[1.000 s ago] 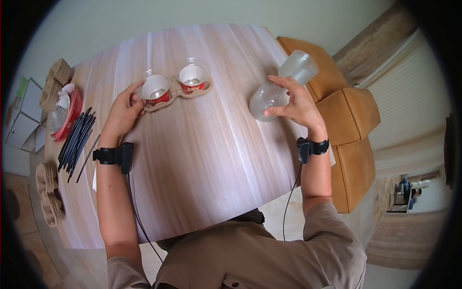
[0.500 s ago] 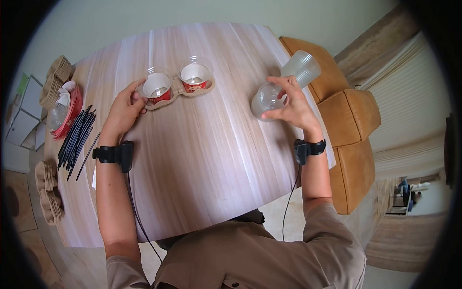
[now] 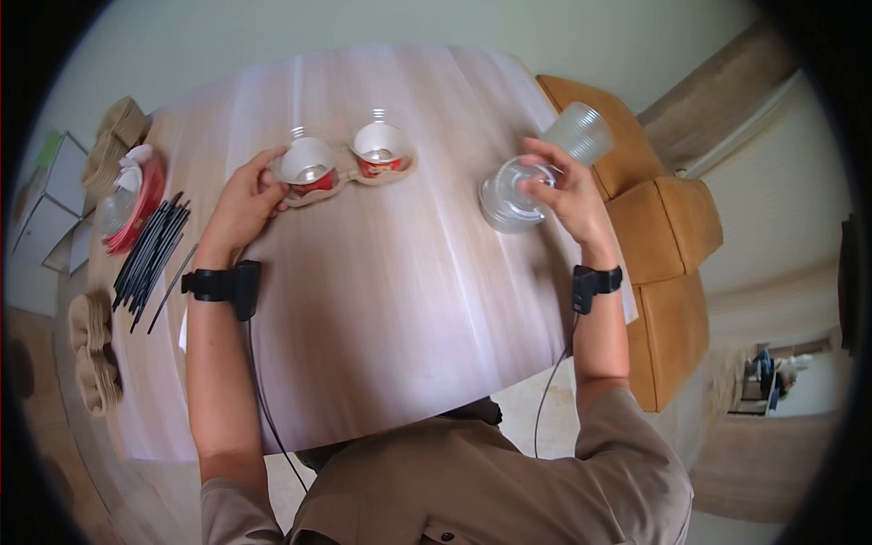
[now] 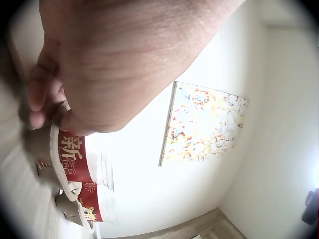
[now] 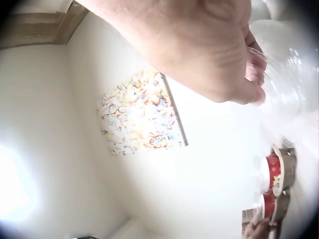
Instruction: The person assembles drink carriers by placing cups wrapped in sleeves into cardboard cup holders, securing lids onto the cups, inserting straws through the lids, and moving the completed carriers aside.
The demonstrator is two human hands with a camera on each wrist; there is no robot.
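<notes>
"Hands?"
"Left hand (image 3: 243, 204) gripped the tan moulded-pulp two-cup carrier (image 3: 380, 179); right hand (image 3: 574, 198), fingers half-curled, pinched clear domed plastic lids (image 3: 502, 205), table's right side."
"Risk?"
"Nested lids might have clung — two lifting together. A left-hand tug could have tipped the red-and-white paper cups (image 3: 309, 165)."

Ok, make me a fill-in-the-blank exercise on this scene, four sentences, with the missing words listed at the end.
1. The number of cups seated in the cardboard carrier is ____.
2. While the right hand grips clear plastic, the other hand, at the carrier, is the person's ____ one.
3. The main colour of the printed bands around those cups is ____.
4. The loose pile of straws on the table is coloured ____.

Missing words: two; left; red; black.
</notes>
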